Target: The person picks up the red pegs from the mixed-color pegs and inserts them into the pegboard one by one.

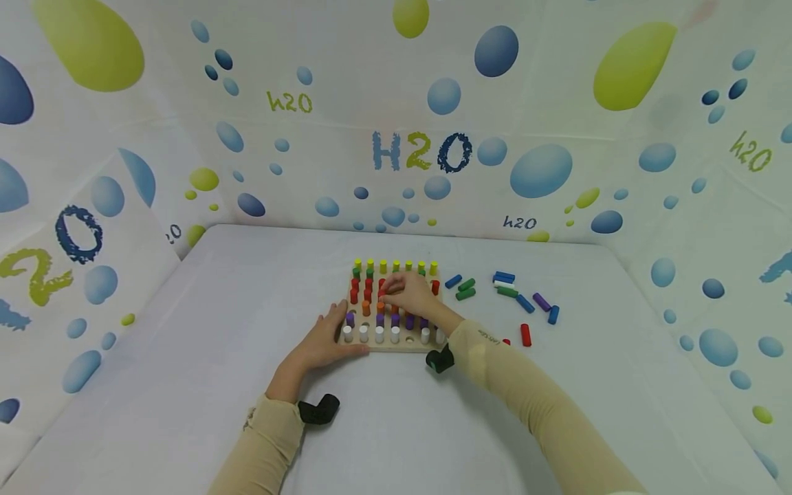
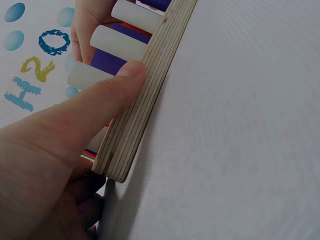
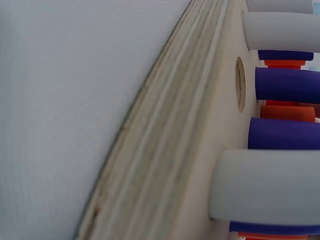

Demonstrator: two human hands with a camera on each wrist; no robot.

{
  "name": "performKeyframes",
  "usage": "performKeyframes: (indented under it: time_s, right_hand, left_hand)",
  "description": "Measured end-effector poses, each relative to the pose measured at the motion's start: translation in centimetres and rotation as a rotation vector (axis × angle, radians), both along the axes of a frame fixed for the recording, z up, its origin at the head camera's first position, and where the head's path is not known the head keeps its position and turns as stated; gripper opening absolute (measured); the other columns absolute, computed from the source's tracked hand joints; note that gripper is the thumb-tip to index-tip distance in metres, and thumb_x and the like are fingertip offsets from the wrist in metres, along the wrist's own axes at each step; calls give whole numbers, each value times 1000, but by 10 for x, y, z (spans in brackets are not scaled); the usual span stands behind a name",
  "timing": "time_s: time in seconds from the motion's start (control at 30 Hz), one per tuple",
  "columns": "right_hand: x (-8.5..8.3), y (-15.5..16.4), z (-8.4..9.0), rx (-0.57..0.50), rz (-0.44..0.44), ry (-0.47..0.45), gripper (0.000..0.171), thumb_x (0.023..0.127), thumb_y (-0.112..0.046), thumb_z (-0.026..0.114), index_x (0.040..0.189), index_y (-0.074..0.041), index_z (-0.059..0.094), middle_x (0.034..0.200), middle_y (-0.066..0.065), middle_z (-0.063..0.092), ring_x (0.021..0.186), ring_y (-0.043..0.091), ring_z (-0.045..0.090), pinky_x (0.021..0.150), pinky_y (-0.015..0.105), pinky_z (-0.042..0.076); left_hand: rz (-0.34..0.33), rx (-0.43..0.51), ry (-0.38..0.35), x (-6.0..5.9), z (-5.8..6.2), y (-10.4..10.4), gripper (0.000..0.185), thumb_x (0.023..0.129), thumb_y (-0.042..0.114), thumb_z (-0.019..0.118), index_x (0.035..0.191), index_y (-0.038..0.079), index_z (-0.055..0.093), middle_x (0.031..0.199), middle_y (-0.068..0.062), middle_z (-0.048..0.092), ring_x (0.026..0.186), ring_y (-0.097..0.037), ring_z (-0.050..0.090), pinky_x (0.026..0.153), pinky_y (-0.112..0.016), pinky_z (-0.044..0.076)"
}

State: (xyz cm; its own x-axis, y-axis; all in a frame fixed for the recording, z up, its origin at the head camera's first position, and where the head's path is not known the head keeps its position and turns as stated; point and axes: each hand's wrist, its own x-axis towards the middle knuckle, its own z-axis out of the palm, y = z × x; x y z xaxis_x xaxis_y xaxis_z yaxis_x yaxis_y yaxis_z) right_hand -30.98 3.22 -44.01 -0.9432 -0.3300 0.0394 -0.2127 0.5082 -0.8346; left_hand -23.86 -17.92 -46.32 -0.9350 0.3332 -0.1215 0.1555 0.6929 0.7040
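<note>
While your left hand (image 1: 322,342) is pressing flat against the wooden pegboard (image 1: 396,343) to steady it, your right hand (image 1: 411,291) is pinching an orange peg (image 1: 381,307), so be lowering it straight into its hole.

White table (image 1: 204,330), bubble-print backdrop (image 1: 557,103) (H2O lettering), loose coloured pegs (image 1: 504,292) lying right

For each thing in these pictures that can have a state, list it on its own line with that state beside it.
wooden pegboard: flat on the table, partly filled, one front-row hole empty
white pegs: upright in the front row
yellow pegs: upright in the back row
loose pegs: lying on the table, right of the board
left hand: steadying the board's corner, thumb on its edge
right hand: over the board's middle, fingers curled on a peg
</note>
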Motion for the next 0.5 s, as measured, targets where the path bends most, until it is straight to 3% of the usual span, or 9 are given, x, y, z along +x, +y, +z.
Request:
performKeyframes:
  time_s: [0.5]
  right_hand:
    - [8,30,10,-74,-10,11,26,82,-18,70,104,-5,67,98,5,68,88,15,64,77,28,52]
  left_hand:
    - [36,-3,-33,0,-1,2,109,70,54,71,147,7,9,151,-19,6,136,-40,0,108,-55,6]
